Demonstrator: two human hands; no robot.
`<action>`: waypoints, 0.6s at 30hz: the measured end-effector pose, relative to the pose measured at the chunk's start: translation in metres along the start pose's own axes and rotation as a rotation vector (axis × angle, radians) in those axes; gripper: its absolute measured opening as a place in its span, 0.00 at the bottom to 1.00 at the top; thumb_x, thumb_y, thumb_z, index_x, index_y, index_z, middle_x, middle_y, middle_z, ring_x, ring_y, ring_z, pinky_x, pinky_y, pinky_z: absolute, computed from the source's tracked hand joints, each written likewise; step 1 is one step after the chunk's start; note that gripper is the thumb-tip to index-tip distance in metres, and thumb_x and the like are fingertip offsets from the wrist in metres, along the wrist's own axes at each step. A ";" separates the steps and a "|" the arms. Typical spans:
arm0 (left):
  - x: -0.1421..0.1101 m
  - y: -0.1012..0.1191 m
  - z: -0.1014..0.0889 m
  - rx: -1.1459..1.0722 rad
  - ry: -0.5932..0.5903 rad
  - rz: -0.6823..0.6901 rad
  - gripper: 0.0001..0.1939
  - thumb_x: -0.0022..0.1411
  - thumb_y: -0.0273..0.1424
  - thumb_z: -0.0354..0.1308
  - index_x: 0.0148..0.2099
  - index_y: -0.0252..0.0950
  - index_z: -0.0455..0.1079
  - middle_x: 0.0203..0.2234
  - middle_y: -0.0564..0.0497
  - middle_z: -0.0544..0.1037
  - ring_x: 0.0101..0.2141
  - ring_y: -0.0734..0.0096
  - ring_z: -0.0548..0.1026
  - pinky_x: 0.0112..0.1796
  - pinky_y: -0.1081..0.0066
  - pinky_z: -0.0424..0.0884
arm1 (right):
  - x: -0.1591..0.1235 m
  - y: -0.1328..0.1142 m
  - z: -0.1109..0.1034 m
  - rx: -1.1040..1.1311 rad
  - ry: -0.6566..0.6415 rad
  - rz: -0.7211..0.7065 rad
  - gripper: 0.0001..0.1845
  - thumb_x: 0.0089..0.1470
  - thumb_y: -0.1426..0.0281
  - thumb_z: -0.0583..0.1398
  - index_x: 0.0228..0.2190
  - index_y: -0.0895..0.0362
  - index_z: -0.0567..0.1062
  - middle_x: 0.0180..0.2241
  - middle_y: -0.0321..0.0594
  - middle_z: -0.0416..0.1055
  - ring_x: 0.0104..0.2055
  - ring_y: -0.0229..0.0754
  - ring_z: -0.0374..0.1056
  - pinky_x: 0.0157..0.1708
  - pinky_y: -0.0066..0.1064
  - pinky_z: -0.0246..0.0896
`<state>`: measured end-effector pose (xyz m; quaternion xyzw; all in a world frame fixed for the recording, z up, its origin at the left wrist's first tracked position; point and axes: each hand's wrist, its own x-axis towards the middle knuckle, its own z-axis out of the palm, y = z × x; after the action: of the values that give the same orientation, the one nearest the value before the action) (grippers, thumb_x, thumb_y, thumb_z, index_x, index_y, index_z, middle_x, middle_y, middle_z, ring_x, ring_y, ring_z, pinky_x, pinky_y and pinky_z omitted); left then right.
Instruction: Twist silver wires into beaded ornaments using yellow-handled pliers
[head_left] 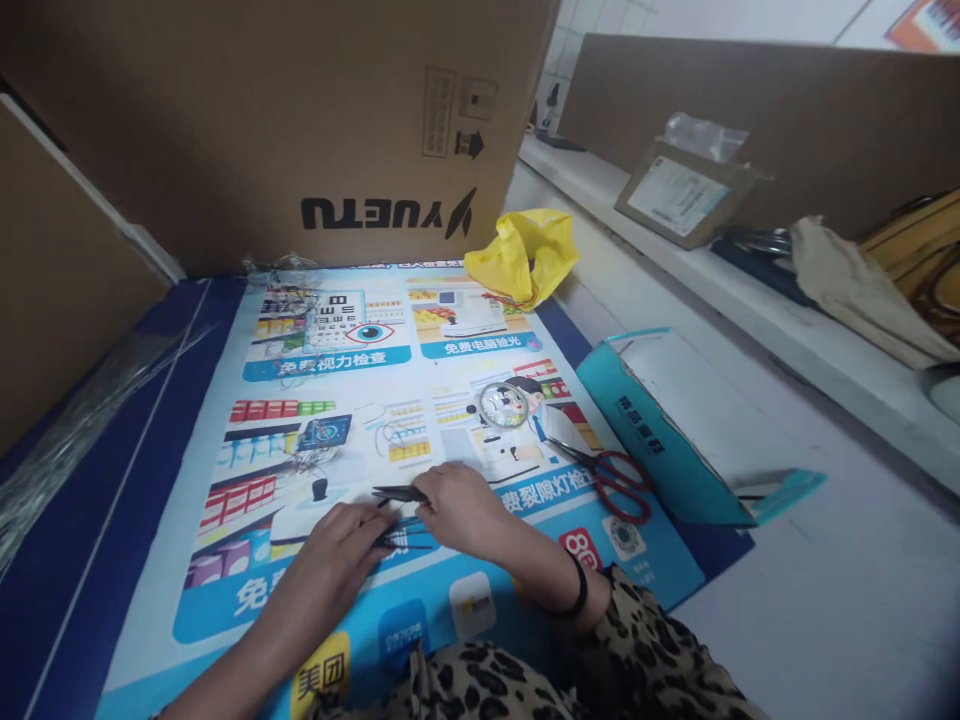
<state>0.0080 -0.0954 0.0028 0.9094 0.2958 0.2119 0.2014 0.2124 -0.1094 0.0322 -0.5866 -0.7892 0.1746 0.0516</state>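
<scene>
My right hand (461, 510) is closed around pliers (400, 493), whose dark narrow jaws point left; the handles are hidden in my palm. Just left of it, my left hand (337, 555) pinches a thin dark strip (384, 503) close to the jaws. More thin dark pieces (409, 546) stick out below my left fingers; what they are is too small to tell. Both hands rest low over a printed poster sheet (442, 385). Beyond my right hand sits a small round clear dish (504, 405) with tiny bits in it.
Red-handled scissors (622, 487) lie on the right of the sheet, beside an open teal box (637, 430). A yellow plastic bag (529, 255) lies at the back. Thin wiry bits (307, 455) lie at left. A large cardboard box (300, 110) walls off the far side.
</scene>
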 end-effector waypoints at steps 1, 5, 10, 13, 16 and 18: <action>0.000 0.001 -0.001 0.004 -0.005 -0.004 0.13 0.63 0.30 0.50 0.50 0.38 0.67 0.38 0.45 0.74 0.38 0.62 0.71 0.38 0.67 0.70 | -0.001 -0.002 0.000 -0.004 -0.006 -0.004 0.07 0.50 0.70 0.55 0.31 0.58 0.72 0.32 0.43 0.74 0.34 0.44 0.67 0.32 0.31 0.52; -0.001 0.003 -0.002 0.003 -0.027 0.007 0.11 0.63 0.28 0.49 0.46 0.37 0.69 0.37 0.46 0.74 0.38 0.62 0.72 0.38 0.66 0.70 | -0.006 -0.010 0.001 0.003 -0.028 -0.021 0.08 0.51 0.68 0.55 0.32 0.57 0.72 0.32 0.42 0.75 0.33 0.43 0.68 0.29 0.30 0.51; -0.005 0.000 0.005 0.007 -0.016 0.027 0.09 0.63 0.25 0.49 0.41 0.37 0.70 0.35 0.46 0.75 0.36 0.63 0.71 0.37 0.65 0.69 | -0.008 -0.016 0.002 0.079 -0.045 -0.007 0.08 0.51 0.67 0.55 0.30 0.56 0.73 0.31 0.40 0.76 0.31 0.41 0.69 0.27 0.28 0.49; -0.004 0.001 0.007 0.004 -0.008 0.023 0.11 0.62 0.23 0.48 0.42 0.38 0.69 0.36 0.47 0.74 0.37 0.63 0.70 0.38 0.65 0.68 | -0.008 -0.016 0.001 0.162 -0.046 -0.022 0.07 0.49 0.67 0.56 0.28 0.56 0.73 0.28 0.39 0.75 0.30 0.40 0.68 0.26 0.28 0.49; -0.004 0.005 0.005 0.000 -0.013 0.018 0.09 0.63 0.23 0.48 0.39 0.37 0.69 0.36 0.47 0.74 0.38 0.64 0.69 0.39 0.66 0.66 | -0.008 -0.012 0.000 0.343 -0.036 -0.020 0.06 0.49 0.68 0.57 0.26 0.57 0.73 0.26 0.38 0.74 0.29 0.39 0.67 0.26 0.27 0.52; -0.003 0.009 0.003 0.026 -0.041 0.021 0.06 0.63 0.27 0.50 0.36 0.36 0.68 0.32 0.48 0.74 0.36 0.65 0.69 0.38 0.67 0.65 | -0.006 -0.007 -0.001 0.498 0.050 0.054 0.09 0.51 0.66 0.55 0.28 0.57 0.73 0.27 0.38 0.74 0.30 0.40 0.68 0.30 0.28 0.56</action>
<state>0.0111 -0.1048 0.0041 0.9191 0.2850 0.1915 0.1932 0.2081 -0.1166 0.0362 -0.5810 -0.7042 0.3504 0.2094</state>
